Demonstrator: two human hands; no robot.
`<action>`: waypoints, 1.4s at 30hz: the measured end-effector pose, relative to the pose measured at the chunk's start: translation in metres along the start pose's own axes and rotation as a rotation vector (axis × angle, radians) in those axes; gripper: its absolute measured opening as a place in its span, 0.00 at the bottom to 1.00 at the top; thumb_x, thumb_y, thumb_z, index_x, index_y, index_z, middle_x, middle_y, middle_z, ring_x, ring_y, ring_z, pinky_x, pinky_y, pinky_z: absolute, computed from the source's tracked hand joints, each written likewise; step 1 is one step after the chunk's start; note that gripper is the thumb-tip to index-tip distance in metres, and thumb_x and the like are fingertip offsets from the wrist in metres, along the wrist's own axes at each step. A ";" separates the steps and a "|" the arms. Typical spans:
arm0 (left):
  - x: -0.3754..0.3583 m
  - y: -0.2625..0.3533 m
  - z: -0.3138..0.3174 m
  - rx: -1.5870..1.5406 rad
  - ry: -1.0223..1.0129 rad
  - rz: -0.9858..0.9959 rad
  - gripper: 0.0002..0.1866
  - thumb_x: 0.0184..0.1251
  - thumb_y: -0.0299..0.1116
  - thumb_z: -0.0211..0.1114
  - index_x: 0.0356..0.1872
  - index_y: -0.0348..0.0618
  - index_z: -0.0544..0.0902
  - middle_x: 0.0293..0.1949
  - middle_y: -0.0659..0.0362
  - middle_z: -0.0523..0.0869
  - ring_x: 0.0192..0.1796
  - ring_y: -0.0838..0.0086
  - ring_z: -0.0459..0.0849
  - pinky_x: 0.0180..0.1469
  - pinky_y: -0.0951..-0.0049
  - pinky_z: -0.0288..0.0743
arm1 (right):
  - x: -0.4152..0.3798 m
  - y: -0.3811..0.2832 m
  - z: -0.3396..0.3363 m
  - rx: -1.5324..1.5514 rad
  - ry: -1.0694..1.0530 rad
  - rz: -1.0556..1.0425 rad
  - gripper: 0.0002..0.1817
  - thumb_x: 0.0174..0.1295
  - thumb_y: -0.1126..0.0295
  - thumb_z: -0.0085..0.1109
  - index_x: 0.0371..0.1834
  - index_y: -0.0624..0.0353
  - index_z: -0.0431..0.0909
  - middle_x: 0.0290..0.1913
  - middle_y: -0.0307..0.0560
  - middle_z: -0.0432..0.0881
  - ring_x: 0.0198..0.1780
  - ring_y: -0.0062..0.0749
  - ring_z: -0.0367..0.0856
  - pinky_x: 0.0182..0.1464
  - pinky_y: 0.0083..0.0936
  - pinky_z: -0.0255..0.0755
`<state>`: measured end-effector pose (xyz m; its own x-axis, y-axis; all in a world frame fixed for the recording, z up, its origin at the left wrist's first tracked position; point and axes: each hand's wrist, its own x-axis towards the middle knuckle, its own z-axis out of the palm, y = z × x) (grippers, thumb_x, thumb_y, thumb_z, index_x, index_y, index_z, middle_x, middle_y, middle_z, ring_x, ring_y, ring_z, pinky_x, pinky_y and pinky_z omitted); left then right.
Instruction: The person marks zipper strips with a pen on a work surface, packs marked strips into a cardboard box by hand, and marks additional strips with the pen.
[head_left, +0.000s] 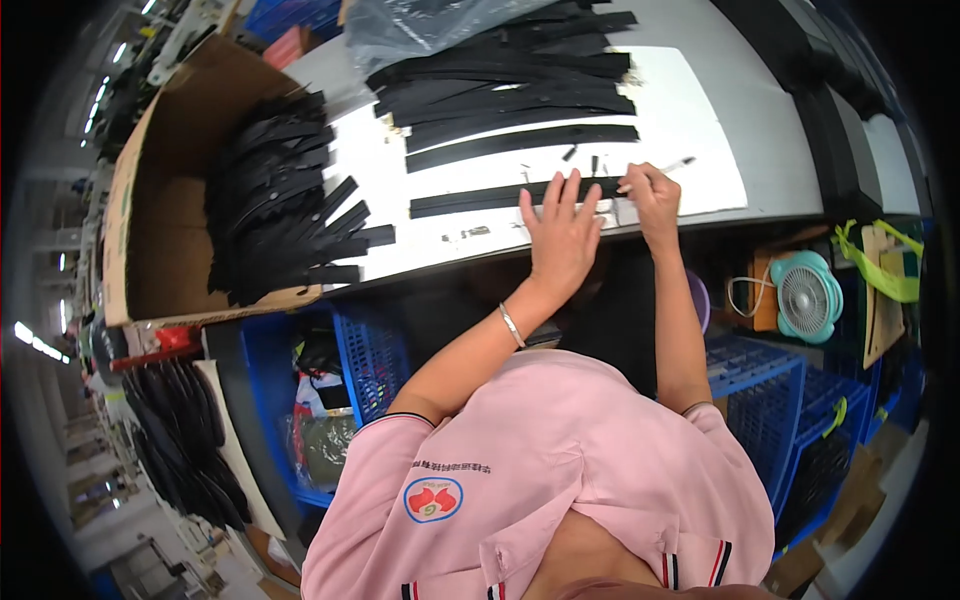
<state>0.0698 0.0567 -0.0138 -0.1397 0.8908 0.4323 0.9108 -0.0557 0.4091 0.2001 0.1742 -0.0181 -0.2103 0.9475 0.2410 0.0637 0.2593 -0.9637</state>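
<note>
A long black strip, seemingly fabric, lies across the white board on the table in front of me. My left hand rests on its right part with fingers spread and pressing down. Close to the strip's right end, my right hand is closed around a slim white pen with a dark end pointing up and right. The pen's other end meets the strip by the fingertips, too small to make out. Another black strip lies parallel just beyond, with small dark scraps between the two.
A pile of black strips lies further back, partly beneath clear plastic. At left, a cardboard box holds many more, some overhanging its edge. Blue crates stand below the table. A turquoise fan is at right.
</note>
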 end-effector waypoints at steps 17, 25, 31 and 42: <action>0.021 -0.102 -0.050 -0.078 0.031 -0.058 0.21 0.69 0.31 0.65 0.63 0.50 0.82 0.72 0.52 0.75 0.80 0.54 0.62 0.77 0.32 0.36 | -0.001 0.000 0.002 -0.008 0.089 0.048 0.12 0.73 0.69 0.61 0.33 0.65 0.86 0.29 0.38 0.86 0.28 0.14 0.75 0.33 0.15 0.69; -0.083 -0.192 -0.159 0.474 -0.048 -0.394 0.18 0.67 0.23 0.63 0.57 0.50 0.83 0.74 0.52 0.70 0.82 0.49 0.54 0.74 0.25 0.39 | 0.001 0.004 0.004 0.011 0.081 0.041 0.13 0.72 0.67 0.62 0.33 0.65 0.86 0.28 0.37 0.85 0.28 0.14 0.76 0.33 0.16 0.69; -0.059 -0.210 -0.171 0.374 -0.021 -0.371 0.11 0.61 0.27 0.72 0.41 0.50 0.81 0.72 0.54 0.74 0.82 0.51 0.55 0.76 0.28 0.36 | 0.001 0.000 0.007 -0.031 0.095 0.021 0.12 0.71 0.68 0.62 0.33 0.65 0.86 0.28 0.36 0.85 0.28 0.13 0.76 0.33 0.15 0.69; 0.020 -0.092 -0.059 -0.005 0.302 -0.090 0.10 0.59 0.23 0.72 0.40 0.46 0.83 0.37 0.60 0.86 0.41 0.63 0.82 0.47 0.62 0.72 | 0.002 -0.001 0.009 -0.027 0.101 0.030 0.12 0.69 0.67 0.64 0.34 0.67 0.88 0.24 0.38 0.85 0.26 0.13 0.77 0.30 0.15 0.70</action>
<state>-0.0399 0.0532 0.0041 -0.3299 0.7180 0.6129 0.8876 0.0148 0.4604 0.1909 0.1739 -0.0176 -0.1084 0.9685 0.2241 0.0952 0.2345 -0.9674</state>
